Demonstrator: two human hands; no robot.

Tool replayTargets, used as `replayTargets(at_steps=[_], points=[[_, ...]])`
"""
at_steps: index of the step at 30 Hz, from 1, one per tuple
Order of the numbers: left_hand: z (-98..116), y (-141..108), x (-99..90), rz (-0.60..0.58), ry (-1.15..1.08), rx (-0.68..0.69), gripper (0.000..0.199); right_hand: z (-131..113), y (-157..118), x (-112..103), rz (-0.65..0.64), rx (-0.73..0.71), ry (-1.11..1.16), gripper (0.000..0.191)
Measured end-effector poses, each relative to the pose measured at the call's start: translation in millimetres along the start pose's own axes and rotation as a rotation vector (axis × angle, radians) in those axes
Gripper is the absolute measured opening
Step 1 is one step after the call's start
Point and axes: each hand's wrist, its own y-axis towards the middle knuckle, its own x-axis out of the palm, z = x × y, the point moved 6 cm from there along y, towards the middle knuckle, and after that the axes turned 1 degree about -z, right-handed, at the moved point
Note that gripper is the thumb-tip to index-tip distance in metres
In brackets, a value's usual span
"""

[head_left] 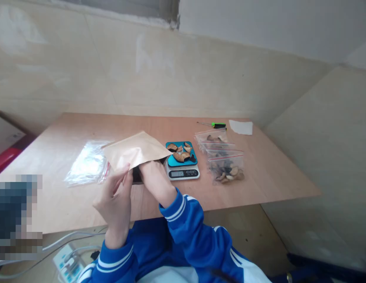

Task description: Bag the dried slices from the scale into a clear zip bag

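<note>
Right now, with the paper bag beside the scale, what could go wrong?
A corner of the paper bag overlaps the scale in view; if they touch, the reading might be off. Some brown slices lie near the edge of the tray, so a nudge could knock them off. The left hand pinches the bag's edge, so the grip may slip.

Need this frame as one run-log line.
left hand: pinching paper bag edge | right hand: fingers in bag mouth | scale: dried pieces on top | filled zip bags: right of scale
</note>
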Motion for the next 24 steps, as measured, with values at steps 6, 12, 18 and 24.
replayTargets(at_steps=[6, 12, 18, 24], points=[[16, 18, -4.6, 0.043, -0.069, -0.003, 0.015, -4, -54, -45, 0.201, -0.302, 0.25, 0.019], [15, 26, -7.1, 0.072, -0.116, -0.023, 0.01, 81, -72, -47, 0.425, -0.006, 0.464, 0.016], [16, 23, -5.9, 0.047, -0.124, -0.02, 0.013, 119, -48, -14, 0.282, 0.163, 0.057, 0.012], [17, 25, -11.3, 0.059, -0.104, -0.03, 0.01, 117, -46, -5, 0.271, 0.17, -0.106, 0.014]])
